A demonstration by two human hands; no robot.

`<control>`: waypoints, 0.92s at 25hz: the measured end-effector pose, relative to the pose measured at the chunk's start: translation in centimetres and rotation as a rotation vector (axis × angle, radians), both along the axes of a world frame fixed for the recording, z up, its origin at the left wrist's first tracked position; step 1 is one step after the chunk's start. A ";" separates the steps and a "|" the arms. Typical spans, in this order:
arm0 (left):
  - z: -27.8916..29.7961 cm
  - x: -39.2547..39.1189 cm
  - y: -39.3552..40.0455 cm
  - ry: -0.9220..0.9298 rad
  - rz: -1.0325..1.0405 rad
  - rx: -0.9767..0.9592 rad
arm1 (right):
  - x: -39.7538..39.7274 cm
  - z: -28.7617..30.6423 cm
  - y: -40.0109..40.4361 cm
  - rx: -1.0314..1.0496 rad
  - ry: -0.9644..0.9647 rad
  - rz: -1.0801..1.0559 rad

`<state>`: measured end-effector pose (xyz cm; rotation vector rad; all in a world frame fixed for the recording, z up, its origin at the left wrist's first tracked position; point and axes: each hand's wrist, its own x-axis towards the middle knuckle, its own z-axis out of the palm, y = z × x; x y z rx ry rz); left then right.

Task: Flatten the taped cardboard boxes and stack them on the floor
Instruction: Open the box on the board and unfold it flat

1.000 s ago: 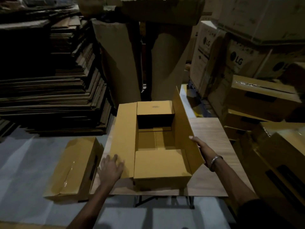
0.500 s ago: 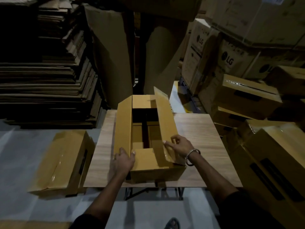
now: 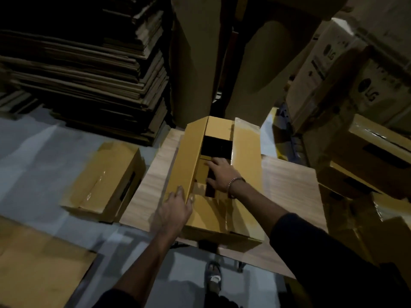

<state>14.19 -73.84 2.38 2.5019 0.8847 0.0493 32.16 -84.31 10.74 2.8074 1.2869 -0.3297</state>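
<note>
Reaching down through the open top, the right hand (image 3: 219, 176) now lies inside the box (image 3: 245, 152), fingers spread fairly straight against the bottom flaps, gripping nothing that shows; half a second ago it was outside, pinching the right long flap, and a second ago the box stood wide with all four flaps splayed; the left hand (image 3: 175, 211) has shifted little, its fingers curled over the near end of the left flap (image 3: 189, 161), thumb on the inner side, holding that flap up; the box sits on the table (image 3: 289, 181), narrower across than before, its walls drawn inward and the dark gap between the bottom flaps showing under the right palm; my reading is that the bottom seam is about to be pushed open from inside, which is the step the flattening hangs on, since the box cannot fold flat while its base holds; the risk is the box sliding toward the far edge under the push; another taped box (image 3: 104, 181) lies on the floor (image 3: 33, 156) to the left, not yet flattened, and a flat sheet (image 3: 37, 263) lies nearer, perhaps the start of the stack.
</note>
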 end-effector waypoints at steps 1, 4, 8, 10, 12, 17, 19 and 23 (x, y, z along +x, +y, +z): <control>0.4 -0.1 -0.1 0.006 0.012 -0.004 | 0.5 0.0 1.5 -0.077 -0.067 0.152; 1.2 -0.3 -0.5 0.035 0.060 -0.029 | 2.9 -1.0 4.9 -0.256 -0.194 0.469; 2.5 2.9 0.2 0.172 0.201 -0.053 | 5.4 -2.9 8.4 -0.332 -0.297 0.779; 2.6 4.1 0.5 0.216 0.239 -0.028 | 6.2 -2.7 10.1 -0.325 -0.310 0.880; 2.5 4.8 0.4 0.223 0.254 -0.011 | 7.4 -2.2 11.3 -0.325 -0.317 0.997; 0.1 4.5 -1.3 0.154 0.277 0.039 | 13.2 -1.2 13.5 -0.415 -0.268 0.979; -0.9 3.6 -2.2 0.048 0.329 -0.087 | 17.1 -0.3 14.9 -0.470 -0.302 0.800; -1.3 2.8 -2.9 -0.039 0.379 -0.182 | 22.3 -1.2 15.5 -0.487 -0.285 0.557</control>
